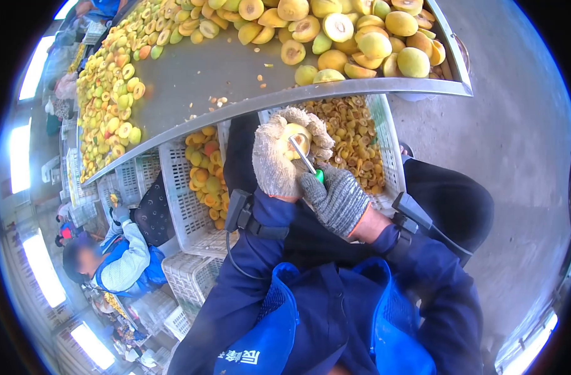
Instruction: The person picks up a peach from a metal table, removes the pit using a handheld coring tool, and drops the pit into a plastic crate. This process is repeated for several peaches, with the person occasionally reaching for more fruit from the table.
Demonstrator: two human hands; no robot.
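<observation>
Peach half (296, 141) sits clamped in our left hand (279, 159); at five o'clock our right hand (337, 200) grips the pitting tool (305, 160).

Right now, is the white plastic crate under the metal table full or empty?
Nearly full: the white plastic crate holds yellow fruit halves almost to its rim.
</observation>
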